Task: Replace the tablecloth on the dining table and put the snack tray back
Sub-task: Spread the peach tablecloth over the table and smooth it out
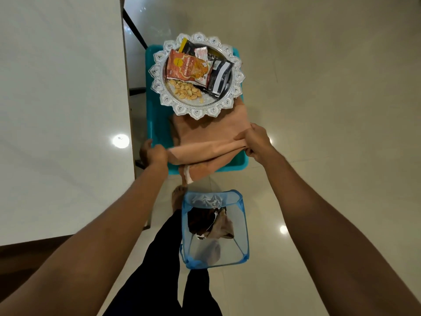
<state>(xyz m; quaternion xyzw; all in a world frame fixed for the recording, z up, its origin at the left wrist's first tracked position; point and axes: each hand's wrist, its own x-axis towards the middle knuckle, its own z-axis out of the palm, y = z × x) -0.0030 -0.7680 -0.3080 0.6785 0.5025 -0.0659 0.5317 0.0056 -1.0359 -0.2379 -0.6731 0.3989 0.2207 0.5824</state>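
Both hands grip a folded peach tablecloth that lies on a teal plastic stool beside the white counter. The left hand is closed around the cloth's left end, fingers curled over the fold. The right hand pinches a bunched ridge of the cloth at its right side, with the thumb on top and the fingers tucked beneath. Between the two hands the top layer of fabric is pulled into a taut roll, while a lower layer with a pale hem hangs over the stool's near edge.

The snack tray, a round silver one with a scalloped lace-like rim, sits on the far half of the same stool, its near edge resting on the cloth. It carries an orange snack packet, dark packets, a small pale sachet and a loose heap of nuts.

The counter is bare, with a glossy white top and one bright light reflection near its edge. On the tiled floor just in front of the stool stands a blue mesh hamper holding crumpled dark and tan fabric. A bare foot and dark trouser legs show beside it.
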